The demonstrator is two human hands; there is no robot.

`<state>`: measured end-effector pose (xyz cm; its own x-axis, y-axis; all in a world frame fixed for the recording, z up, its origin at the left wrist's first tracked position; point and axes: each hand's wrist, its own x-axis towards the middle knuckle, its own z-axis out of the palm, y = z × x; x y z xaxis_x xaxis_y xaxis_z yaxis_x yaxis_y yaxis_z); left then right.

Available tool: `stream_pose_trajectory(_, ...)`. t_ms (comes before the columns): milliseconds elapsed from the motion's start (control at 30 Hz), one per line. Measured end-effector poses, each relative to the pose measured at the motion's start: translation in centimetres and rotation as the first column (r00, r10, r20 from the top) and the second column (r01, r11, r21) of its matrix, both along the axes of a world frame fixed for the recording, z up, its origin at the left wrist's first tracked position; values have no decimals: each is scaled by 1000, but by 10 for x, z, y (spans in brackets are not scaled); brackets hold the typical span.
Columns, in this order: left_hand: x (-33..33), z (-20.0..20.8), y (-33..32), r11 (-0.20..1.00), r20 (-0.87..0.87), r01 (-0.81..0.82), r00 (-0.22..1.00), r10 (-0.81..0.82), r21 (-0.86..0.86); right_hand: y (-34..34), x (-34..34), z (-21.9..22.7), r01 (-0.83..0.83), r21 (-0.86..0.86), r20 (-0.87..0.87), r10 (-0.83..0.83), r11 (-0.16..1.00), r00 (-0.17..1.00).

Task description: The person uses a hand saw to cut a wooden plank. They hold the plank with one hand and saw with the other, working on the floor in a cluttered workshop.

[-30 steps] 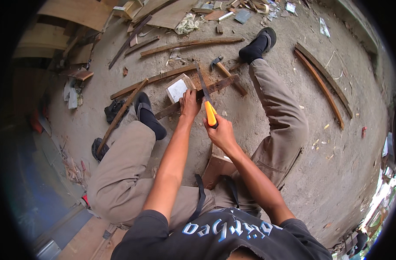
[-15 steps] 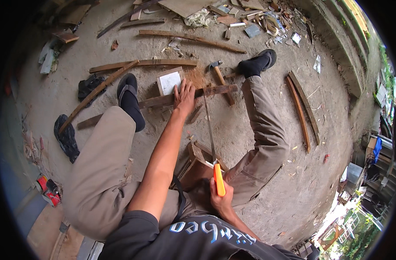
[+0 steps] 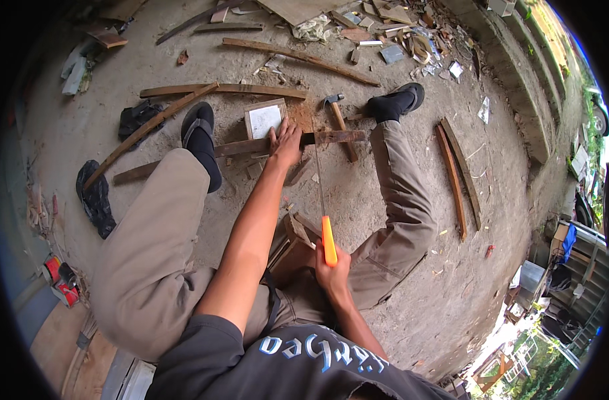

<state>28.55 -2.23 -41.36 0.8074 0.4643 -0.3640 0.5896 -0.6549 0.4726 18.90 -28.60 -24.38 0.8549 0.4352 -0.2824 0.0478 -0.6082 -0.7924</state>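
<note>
A handsaw (image 3: 328, 243) with an orange-yellow handle is gripped in my right hand (image 3: 332, 268). Its thin blade runs away from me and crosses a dark wooden batten (image 3: 240, 147) just right of my left hand. My left hand (image 3: 286, 142) lies over the batten and holds it down, fingers pointing away. Beyond the batten, close to those fingertips, sits a small wooden piece with a white panel (image 3: 264, 120). A claw hammer (image 3: 338, 120) with a wooden handle lies just right of the blade, its handle end passing by the batten's right end. Reddish sawdust is spread near the cut.
A wooden box-like seat (image 3: 292, 248) is between my legs. Long wood strips (image 3: 298, 56) lie ahead, with another pair (image 3: 459, 177) to the right. Black plastic bags (image 3: 96, 200) are at the left. Scrap (image 3: 411, 43) is heaped at the far right, beside concrete steps (image 3: 511, 80).
My right hand has pushed the saw forward, away from me, and its handle is now closer to the batten. My left hand stays on the batten.
</note>
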Motion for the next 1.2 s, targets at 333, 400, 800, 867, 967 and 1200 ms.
stream_pose_trajectory(333,14,11,7,996,-127,39,991,-50,-84,96,99,-41,-6,74,110,-2,997,994)
stream_pose_trajectory(400,18,11,11,992,-157,35,986,-54,-120,96,93,-43,-5,96,121,-7,995,993)
stream_pose_trajectory(800,6,3,7,999,-40,32,999,-33,-37,66,72,-21,58,-35,-21,-59,998,998)
stream_pose_trajectory(867,12,6,9,996,-40,61,997,-64,-69,106,105,-31,52,22,75,-54,998,996)
stream_pose_trajectory(967,7,2,11,995,-38,52,998,-55,-82,109,97,-10,30,19,32,-31,999,999)
stream_pose_trajectory(1200,-3,-10,7,1000,17,3,1000,-3,15,-1,16,46,7,-10,-40,-7,1000,999)
